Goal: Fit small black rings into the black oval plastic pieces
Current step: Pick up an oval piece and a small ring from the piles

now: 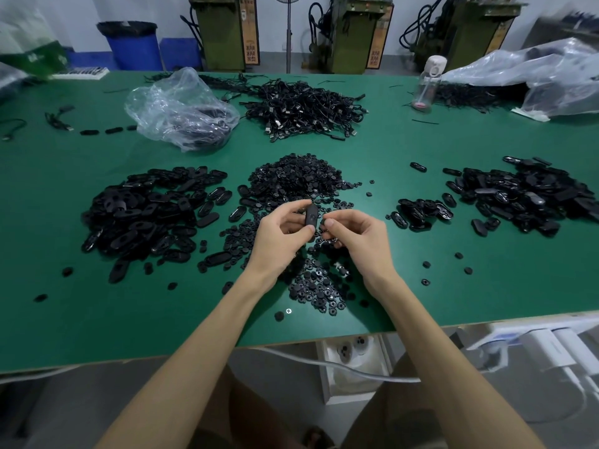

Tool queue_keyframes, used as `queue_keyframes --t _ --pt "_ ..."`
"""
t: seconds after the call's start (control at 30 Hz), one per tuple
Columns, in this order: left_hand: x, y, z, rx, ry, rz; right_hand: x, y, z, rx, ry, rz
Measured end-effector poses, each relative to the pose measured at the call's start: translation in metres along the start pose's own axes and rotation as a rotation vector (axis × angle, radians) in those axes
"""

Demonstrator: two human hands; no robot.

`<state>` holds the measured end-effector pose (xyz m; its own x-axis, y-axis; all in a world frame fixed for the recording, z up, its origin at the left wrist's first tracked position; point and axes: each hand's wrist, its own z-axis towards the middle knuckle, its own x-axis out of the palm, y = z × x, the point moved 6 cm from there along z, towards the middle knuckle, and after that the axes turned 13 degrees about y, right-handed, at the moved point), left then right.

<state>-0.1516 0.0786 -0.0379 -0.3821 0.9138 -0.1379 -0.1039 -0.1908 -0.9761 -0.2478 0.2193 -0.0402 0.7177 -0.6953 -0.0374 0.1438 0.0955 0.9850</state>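
Lying nearest on the table (97, 319) were loose rings (316, 291). Above them, the left hand (278, 236) pinched one oval (310, 218) upright between thumb and curled fingers. The right hand (355, 236) hung just beside it, fingers curled, thumb against forefinger; whether it held anything could not be told. Beyond lay the ring heap (301, 178), flanked by the left oval heap (146, 212) and the right oval heap (518, 196). Farthest stood cables (301, 105), a bag (175, 102) and a bottle (428, 87).

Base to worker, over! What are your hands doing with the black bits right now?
Left hand grips one oval piece. Right hand curled beside it, any ring there too small to tell. Ring pile just beyond the hands, nothing blocking.
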Motion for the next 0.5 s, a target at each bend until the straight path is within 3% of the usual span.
queue_keyframes --t 0.5 --pt "0.0069 -0.0069 -0.0016 0.04 0.058 0.005 -0.0041 -0.0012 0.0 -0.023 -0.045 -0.092"
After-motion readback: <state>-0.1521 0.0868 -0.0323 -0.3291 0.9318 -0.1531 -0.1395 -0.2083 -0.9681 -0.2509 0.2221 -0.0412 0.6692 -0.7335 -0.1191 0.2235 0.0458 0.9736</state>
